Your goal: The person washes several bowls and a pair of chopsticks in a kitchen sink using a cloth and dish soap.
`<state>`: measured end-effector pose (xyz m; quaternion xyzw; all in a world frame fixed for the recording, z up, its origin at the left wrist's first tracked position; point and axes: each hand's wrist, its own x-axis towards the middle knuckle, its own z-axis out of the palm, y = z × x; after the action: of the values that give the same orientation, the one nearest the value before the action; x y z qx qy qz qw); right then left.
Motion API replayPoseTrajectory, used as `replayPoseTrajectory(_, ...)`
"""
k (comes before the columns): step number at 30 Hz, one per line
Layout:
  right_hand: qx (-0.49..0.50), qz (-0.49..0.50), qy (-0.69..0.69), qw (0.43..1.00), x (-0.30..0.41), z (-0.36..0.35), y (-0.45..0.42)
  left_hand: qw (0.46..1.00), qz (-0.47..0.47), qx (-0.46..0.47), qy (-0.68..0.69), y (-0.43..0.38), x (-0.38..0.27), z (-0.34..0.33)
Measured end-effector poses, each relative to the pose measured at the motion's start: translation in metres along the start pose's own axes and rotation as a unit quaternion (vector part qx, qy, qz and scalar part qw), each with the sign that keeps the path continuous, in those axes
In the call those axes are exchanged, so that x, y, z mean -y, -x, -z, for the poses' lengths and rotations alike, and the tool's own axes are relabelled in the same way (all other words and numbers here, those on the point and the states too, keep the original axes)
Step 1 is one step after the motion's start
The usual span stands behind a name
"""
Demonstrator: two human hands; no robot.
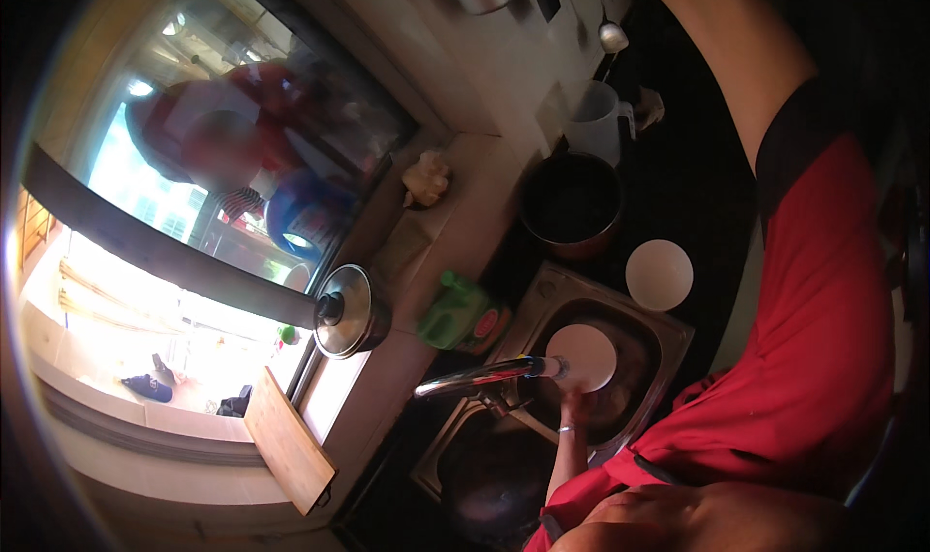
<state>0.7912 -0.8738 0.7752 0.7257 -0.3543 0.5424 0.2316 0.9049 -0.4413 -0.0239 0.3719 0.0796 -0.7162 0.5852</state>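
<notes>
My left hand [576, 408], with a bracelet at the wrist, holds the rim of a round white dish, a bowl or plate [592, 356], in the right basin of the steel double sink [667, 327]. The spout of the chrome faucet [476, 378] ends over this dish. A second white bowl [659, 274] rests on the dark counter beside the sink. My right arm reaches up past the top edge of the picture, and the right hand is out of view. A large dark pan or wok [494, 472] lies in the other basin.
Beyond the sink stand a dark pot [572, 200], a clear plastic jug [594, 120] and a green detergent bottle [461, 316]. A glass-lidded pot [349, 312] and a wooden cutting board [290, 443] are by the window. A ladle [612, 38] hangs on the wall.
</notes>
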Motion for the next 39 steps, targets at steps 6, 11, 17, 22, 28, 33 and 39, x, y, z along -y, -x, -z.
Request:
replayPoseTrajectory(6,0.081,-0.107,-0.006,0.991,-0.075,-0.024,-0.003,0.995,0.019,0.031,-0.095,0.022,-0.016,-0.041)
replayPoseTrajectory(11,0.194,-0.173,-0.012,0.966,-0.048,-0.051,0.078,0.996,-0.028,-0.018,-0.081,0.035,-0.011,-0.03)
replayPoseTrajectory(17,0.327,-0.154,-0.095,0.928,-0.022,-0.009,0.124,0.996,-0.029,-0.033,-0.072,0.027,-0.013,-0.024)
replayPoseTrajectory(22,0.463,0.232,-0.225,0.825,0.028,0.002,0.343,0.99,-0.065,-0.098,-0.076,0.036,-0.009,-0.063)
replayPoseTrajectory(28,0.644,0.083,-0.462,0.605,0.12,0.039,0.637,0.99,-0.114,-0.057,-0.053,0.053,-0.006,-0.062)
replayPoseTrajectory(33,0.706,0.053,-0.441,0.551,0.172,0.002,0.717,0.991,-0.097,-0.031,-0.082,0.064,-0.007,-0.07)
replayPoseTrajectory(39,0.417,-0.036,-0.473,0.776,0.212,-0.024,0.768,0.988,-0.135,-0.024,-0.068,0.078,-0.015,-0.074)
